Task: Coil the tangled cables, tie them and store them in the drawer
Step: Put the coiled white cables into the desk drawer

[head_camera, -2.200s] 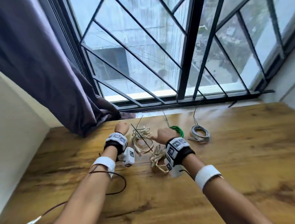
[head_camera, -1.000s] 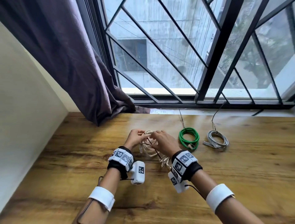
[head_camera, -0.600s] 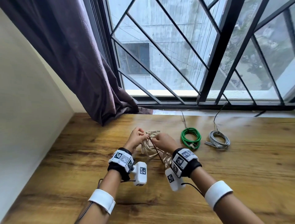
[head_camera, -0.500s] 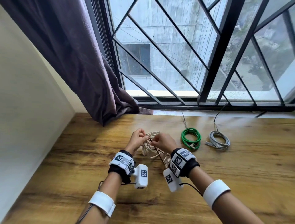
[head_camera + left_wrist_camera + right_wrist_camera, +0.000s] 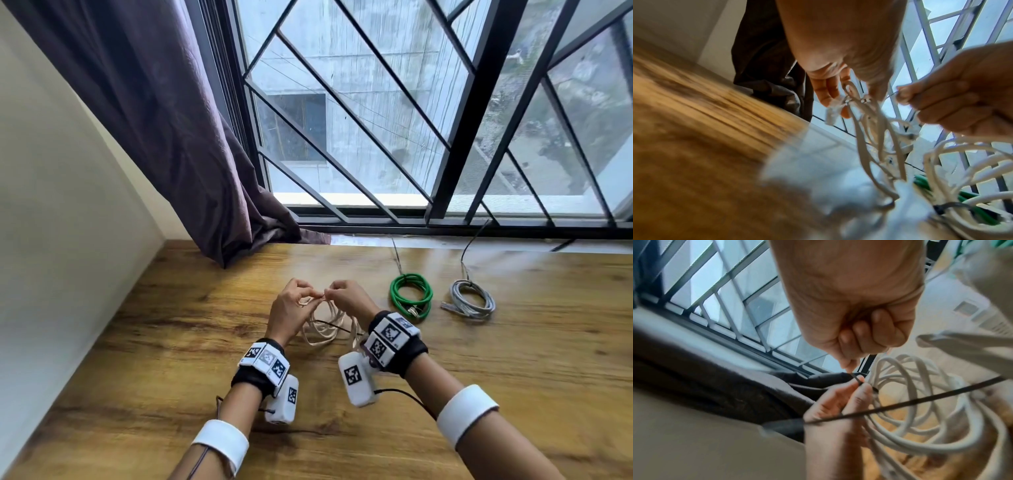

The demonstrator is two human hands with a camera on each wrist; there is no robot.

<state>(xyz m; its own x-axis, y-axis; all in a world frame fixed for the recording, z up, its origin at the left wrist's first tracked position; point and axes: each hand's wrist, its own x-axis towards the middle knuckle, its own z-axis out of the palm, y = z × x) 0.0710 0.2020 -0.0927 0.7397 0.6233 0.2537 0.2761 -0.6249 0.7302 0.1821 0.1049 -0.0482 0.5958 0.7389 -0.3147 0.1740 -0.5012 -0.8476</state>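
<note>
A loosely coiled white cable (image 5: 323, 330) lies on the wooden table (image 5: 178, 342), its top loops lifted between my hands. A thin black zip tie (image 5: 920, 400) passes round those loops, and its long tail trails across the coil. My left hand (image 5: 313, 295) pinches the tie with thumb and forefinger right at the cable (image 5: 920, 431). My right hand (image 5: 328, 293) pinches the tie's short end just above, with its other fingers curled. In the left wrist view the white loops (image 5: 869, 129) hang below my left fingers (image 5: 828, 91).
A tied green cable coil (image 5: 411, 295) and a tied grey cable coil (image 5: 472, 301) lie to the right near the window sill, each with a tie tail sticking up. A purple curtain (image 5: 191, 144) hangs at the back left. A wall borders the table's left edge.
My hands, apart on the coil 2.2 s ago, have come together at its top. Their fingertips now meet on the zip tie, with the top loops raised slightly.
</note>
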